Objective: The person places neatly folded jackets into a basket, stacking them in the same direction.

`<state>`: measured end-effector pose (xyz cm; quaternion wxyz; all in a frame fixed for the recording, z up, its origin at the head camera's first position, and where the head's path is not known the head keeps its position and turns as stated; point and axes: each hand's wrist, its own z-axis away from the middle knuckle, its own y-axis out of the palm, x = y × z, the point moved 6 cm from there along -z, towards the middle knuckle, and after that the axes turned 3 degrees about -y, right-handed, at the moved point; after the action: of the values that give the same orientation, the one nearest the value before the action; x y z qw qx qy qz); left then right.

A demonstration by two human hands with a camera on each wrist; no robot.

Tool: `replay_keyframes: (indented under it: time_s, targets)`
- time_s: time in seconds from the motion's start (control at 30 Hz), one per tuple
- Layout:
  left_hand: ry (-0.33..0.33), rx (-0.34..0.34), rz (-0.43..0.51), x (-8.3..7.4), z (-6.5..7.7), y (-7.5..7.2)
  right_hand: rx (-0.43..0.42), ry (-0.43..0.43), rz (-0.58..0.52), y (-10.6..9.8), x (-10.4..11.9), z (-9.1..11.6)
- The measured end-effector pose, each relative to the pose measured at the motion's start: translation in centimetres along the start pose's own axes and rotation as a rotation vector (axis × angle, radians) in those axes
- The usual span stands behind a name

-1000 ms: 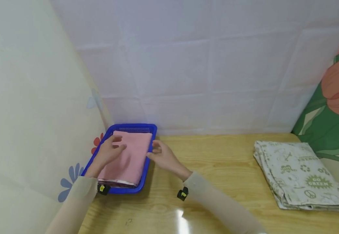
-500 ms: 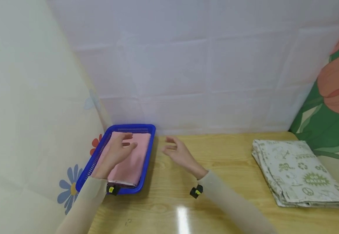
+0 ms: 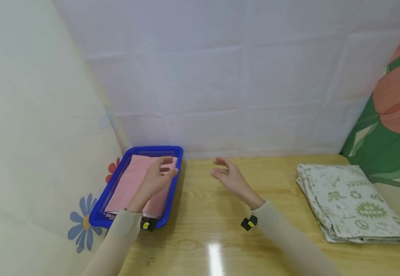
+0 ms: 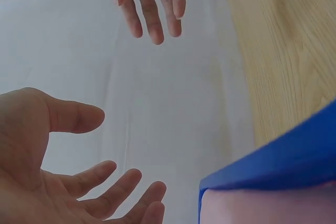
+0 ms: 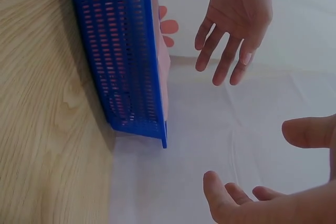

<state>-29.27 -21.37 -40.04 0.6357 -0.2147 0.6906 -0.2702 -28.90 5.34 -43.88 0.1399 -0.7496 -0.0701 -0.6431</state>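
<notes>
In the head view a folded pink cloth lies inside a blue plastic basket at the left of the table. My left hand hovers over the basket's right part, fingers spread and holding nothing. To the right of the basket, above the bare wood, my right hand hangs in the air with relaxed, parted fingers and nothing in them. The palms face each other across a gap. The right wrist view shows the basket's slotted side wall and the left hand beyond it.
A folded white cloth with green print lies at the table's right side. The wooden table meets a white sheet wall at the back. A flower-printed sheet stands close along the basket's left.
Both hands have moved to the right, the left from over the cloth's left side to its right side, the right farther from the basket. The cloth and basket stay put.
</notes>
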Motion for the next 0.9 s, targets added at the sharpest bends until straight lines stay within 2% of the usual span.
replay_keyframes:
  time_s: [0.33, 0.5, 0.63, 0.9]
  targets:
    - [0.051, -0.034, 0.096, -1.9, -0.2, 2.5, -0.025, -0.014, 0.024, -3.8, -0.3, 1.5]
    - [0.056, -0.020, 0.135, -2.4, -0.2, 3.6, -0.047, -0.021, 0.047, -5.5, -0.4, 2.2]
    - [0.078, -0.019, 0.145, -2.8, 0.0, 4.4, -0.063, -0.028, 0.055, -6.8, -0.4, 2.8]
    - [0.099, -0.071, 0.150, -3.2, 0.7, 5.8, -0.088, -0.027, 0.084, -8.7, -0.6, 4.3]
